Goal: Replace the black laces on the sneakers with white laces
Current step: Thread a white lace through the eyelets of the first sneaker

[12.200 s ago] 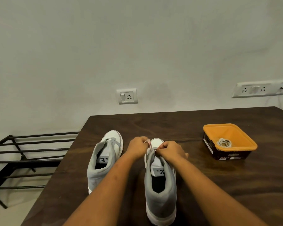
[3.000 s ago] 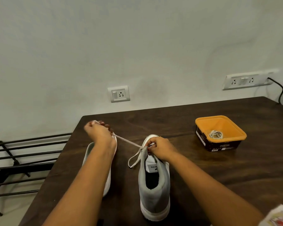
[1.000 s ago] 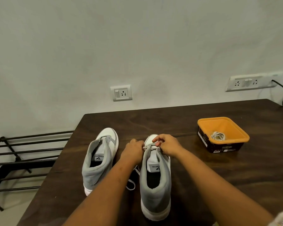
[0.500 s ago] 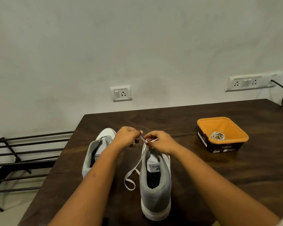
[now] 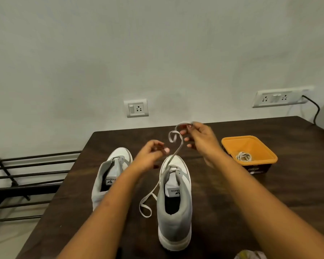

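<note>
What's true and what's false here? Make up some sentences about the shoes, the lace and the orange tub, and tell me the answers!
1. The right hand holds the white lace up above the right sneaker. True.
2. The left sneaker is fully laced. False: no lace shows in it.
3. A coiled white lace lies in the orange tub. True.
4. The orange tub stands left of both sneakers. False: it stands to their right.
</note>
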A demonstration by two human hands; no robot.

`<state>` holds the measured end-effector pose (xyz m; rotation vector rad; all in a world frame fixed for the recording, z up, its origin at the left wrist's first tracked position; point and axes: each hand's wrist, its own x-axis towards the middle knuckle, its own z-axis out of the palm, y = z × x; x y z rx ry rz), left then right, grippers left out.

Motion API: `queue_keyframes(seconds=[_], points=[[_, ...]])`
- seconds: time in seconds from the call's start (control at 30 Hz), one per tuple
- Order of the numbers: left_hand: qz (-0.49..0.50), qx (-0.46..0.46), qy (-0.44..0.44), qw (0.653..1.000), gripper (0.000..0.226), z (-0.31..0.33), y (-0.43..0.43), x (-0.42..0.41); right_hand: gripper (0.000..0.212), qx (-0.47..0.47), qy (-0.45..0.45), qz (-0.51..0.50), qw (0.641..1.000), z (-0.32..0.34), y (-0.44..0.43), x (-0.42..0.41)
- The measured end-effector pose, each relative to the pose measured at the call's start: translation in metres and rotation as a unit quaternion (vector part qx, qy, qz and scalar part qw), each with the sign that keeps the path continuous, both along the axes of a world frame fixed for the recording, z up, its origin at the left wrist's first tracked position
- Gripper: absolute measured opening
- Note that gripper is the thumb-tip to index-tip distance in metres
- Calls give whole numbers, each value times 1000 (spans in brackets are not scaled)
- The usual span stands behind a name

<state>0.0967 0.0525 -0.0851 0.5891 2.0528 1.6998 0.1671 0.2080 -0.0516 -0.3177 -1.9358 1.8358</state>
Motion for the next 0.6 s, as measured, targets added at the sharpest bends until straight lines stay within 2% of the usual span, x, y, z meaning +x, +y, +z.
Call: queue_keyframes(seconds=[0.07, 0.1, 0.17, 0.23, 0.3, 0.37, 0.4, 0.43, 0.47, 0.5, 0.57, 0.6], points=[[-75, -147, 120, 979, 27, -16, 16, 4, 29, -20, 22, -25, 999, 13, 8, 10], [-99, -191, 161, 963, 21, -20, 23, 6, 29, -21, 25, -28, 999, 18, 13, 15], [-121, -202, 149, 960, 10, -22, 31, 10, 31, -18, 11, -16, 1000, 24, 22, 24], [-95, -120, 89, 984, 20, -14, 29, 9, 31, -4, -29, -2, 1000, 20, 31, 30], [-5, 22, 30, 999, 24, 5, 19, 8, 31, 46, -100, 3, 994, 9, 40, 34], [89, 132, -28, 987, 29, 23, 7, 3, 30, 109, -187, 32, 976, -4, 46, 33], [102, 131, -36, 985, 32, 28, 1, 0, 29, 121, -222, 58, 966, -9, 47, 32], [90, 82, -36, 992, 34, 31, -5, -3, 28, 122, -247, 84, 957, -12, 46, 31], [53, -18, -32, 998, 33, 31, -11, -5, 26, 125, -264, 104, 951, -14, 44, 29], [-13, -159, -33, 987, 30, 30, -17, -5, 22, 142, -275, 112, 944, -15, 41, 27], [-135, -412, -32, 901, 24, 22, -24, 0, 13, 220, -286, 107, 927, -16, 34, 22], [-147, -467, -8, 872, 22, 16, -23, 0, 12, 261, -281, 102, 918, -17, 30, 19]])
